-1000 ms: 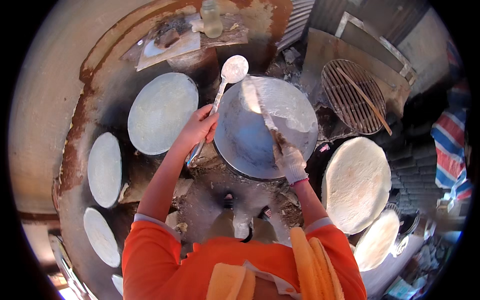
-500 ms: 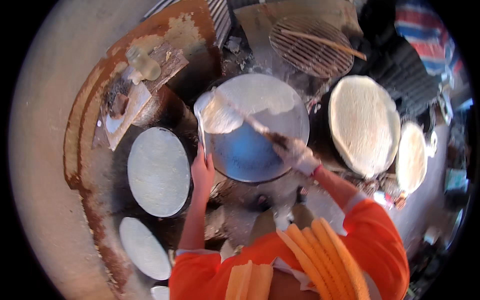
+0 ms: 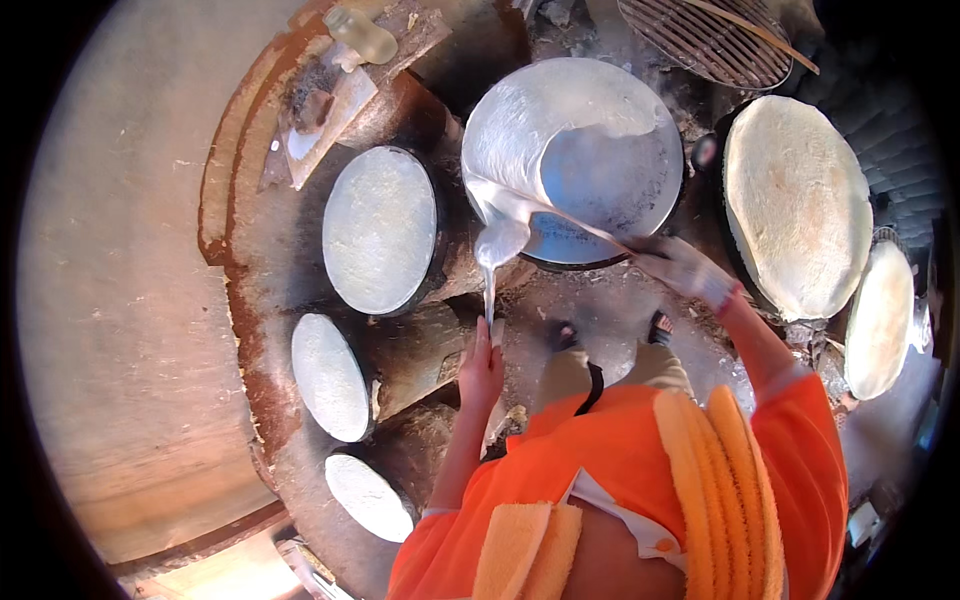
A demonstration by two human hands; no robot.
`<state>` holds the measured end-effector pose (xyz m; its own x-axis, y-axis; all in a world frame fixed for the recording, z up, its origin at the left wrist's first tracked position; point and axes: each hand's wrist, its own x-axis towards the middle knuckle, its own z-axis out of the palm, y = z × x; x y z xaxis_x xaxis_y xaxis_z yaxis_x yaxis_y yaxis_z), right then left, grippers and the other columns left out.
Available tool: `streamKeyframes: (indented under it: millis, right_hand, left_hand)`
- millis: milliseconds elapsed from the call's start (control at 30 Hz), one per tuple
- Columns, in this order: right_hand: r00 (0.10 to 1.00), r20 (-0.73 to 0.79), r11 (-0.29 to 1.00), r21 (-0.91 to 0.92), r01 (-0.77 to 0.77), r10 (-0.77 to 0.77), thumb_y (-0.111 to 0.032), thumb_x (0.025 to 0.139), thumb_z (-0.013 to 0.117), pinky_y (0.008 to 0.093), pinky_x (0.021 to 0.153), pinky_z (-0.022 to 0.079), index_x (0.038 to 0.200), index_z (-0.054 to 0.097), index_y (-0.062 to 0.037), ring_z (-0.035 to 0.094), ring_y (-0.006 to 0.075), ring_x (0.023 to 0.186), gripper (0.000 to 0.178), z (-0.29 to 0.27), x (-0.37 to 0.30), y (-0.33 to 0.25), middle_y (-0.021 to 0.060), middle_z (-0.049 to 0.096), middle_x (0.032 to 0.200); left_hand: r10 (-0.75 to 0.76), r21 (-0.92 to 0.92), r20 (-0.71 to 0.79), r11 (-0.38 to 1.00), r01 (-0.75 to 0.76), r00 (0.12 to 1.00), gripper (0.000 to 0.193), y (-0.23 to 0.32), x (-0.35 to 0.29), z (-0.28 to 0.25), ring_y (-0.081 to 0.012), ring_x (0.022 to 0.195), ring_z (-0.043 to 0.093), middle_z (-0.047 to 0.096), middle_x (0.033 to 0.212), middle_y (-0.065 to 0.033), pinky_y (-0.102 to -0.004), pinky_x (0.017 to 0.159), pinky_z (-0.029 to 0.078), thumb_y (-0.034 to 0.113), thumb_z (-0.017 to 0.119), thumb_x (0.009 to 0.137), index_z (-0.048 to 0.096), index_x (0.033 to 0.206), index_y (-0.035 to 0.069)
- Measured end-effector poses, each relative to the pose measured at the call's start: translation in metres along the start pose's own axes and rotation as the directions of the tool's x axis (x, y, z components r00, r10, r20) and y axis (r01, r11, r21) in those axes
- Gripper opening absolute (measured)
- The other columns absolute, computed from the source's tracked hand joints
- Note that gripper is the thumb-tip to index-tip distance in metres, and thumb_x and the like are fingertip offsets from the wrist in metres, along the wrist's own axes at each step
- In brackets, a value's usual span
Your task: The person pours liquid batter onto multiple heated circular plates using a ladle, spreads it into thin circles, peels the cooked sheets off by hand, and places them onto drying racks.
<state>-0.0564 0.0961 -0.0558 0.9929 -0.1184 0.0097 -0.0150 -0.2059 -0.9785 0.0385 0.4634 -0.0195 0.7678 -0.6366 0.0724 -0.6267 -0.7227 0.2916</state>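
At centre frame our left hand [image 3: 481, 365] grips the ladle [image 3: 497, 250] by its handle; right hand [image 3: 675, 265] clasps the spreader [image 3: 560, 215]; batter looks runny, slippery

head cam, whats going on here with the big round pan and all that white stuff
A person in an orange top stands at a clay stove. Their left hand holds a long-handled ladle, coated in white batter, at the near rim of the big round pan. Their right hand holds a thin stick-like tool that reaches across the pan, where batter covers part of the surface. Other round griddles to the left hold pale flatbreads, and a large flatbread lies to the right.
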Motion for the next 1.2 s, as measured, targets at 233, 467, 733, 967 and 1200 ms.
streamKeyframes:
  millis: [233,467,733,967,1200]
  right_hand:
    - [0.797,0.113,0.501,0.723,-0.476,0.594,-0.038,0.088,0.052,0.0184,0.043,0.028,0.13,0.041,-0.0121,0.033,0.0038,0.048,0.051,0.068,-0.047,-0.095,-0.0056,0.038,0.062]
    - [0.735,-0.459,0.691,0.723,-0.017,0.498,-0.029,0.092,0.048,0.0232,0.037,0.034,0.109,0.046,-0.0083,0.038,0.0066,0.045,0.027,0.296,0.097,-0.036,-0.0049,0.041,0.061]
    - [0.588,-0.684,0.822,0.566,0.053,0.433,-0.037,0.09,0.05,0.0231,0.041,0.033,0.088,0.051,-0.013,0.04,0.0081,0.047,0.024,0.324,0.135,-0.049,-0.0033,0.047,0.062]
    - [0.581,-0.657,0.735,0.663,0.141,0.481,-0.033,0.091,0.048,0.0241,0.03,0.03,0.102,0.052,-0.0147,0.037,0.0074,0.037,0.022,0.314,0.048,-0.003,-0.0037,0.045,0.056]
    - [0.582,-0.379,0.464,0.886,0.003,0.72,-0.042,0.091,0.044,0.0263,0.033,0.029,0.074,0.046,-0.0136,0.034,0.0092,0.036,0.033,0.261,0.015,-0.056,-0.0028,0.039,0.054]
  left_hand:
    - [-0.025,-0.836,0.262,0.494,0.24,0.965,0.042,-0.012,0.047,-0.133,-0.0053,0.047,0.04,0.046,0.064,-0.0001,-0.0178,0.042,0.032,0.008,0.043,0.09,0.037,0.132,0.006]
    - [-0.141,-0.956,0.159,0.224,0.188,0.977,0.037,-0.04,0.116,-0.139,-0.0035,0.042,0.029,0.036,0.061,0.0015,-0.0174,0.038,0.026,0.009,0.037,0.094,0.034,0.131,0.006]
    - [-0.183,-0.916,0.338,0.161,0.367,0.923,0.043,-0.085,0.029,-0.13,-0.0045,0.038,0.029,0.035,0.058,0.0015,-0.0196,0.035,0.025,0.002,0.041,0.084,0.037,0.127,0.004]
    - [-0.284,-0.889,0.283,0.28,0.361,0.916,0.043,-0.089,-0.047,-0.127,-0.005,0.037,0.03,0.041,0.062,-0.0012,-0.0199,0.034,0.026,0.0,0.038,0.085,0.037,0.127,0.006]
    - [-0.337,-0.863,0.396,0.182,0.472,0.854,0.043,-0.071,-0.065,-0.143,-0.0055,0.036,0.032,0.044,0.061,-0.0026,-0.0199,0.034,0.027,0.0,0.039,0.084,0.036,0.127,0.006]
